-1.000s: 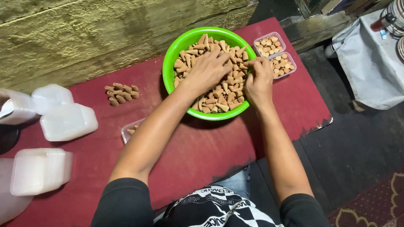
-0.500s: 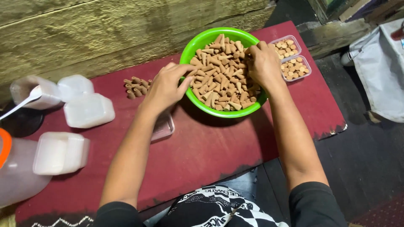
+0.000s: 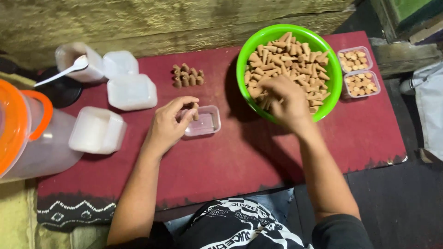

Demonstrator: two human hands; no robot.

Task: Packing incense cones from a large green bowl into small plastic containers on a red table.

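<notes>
Your left hand (image 3: 168,124) sits left of centre in the frame, its fingers (image 3: 187,115) pinching one small brown cone (image 3: 195,111) at the left edge of a small clear tray (image 3: 205,124). The cone stands nearly upright, its long axis running towards the top of the frame, though which end is the tip cannot be told. The tray lies on the dark red surface (image 3: 240,161), its long side running left to right.

Your right hand (image 3: 286,99) is right of centre, palm down in the green bowl (image 3: 277,34), its fingers curled into the heap of brown cones (image 3: 295,60); whether they grip any cannot be told. The cones in the bowl point every way.

Above the tray, a small cluster of loose cones (image 3: 187,76) stands on the surface. Two filled clear trays (image 3: 357,69) sit at the bowl's right. White lidded boxes (image 3: 131,92) and a jug with an orange lid (image 3: 27,129) occupy the left of the frame.
</notes>
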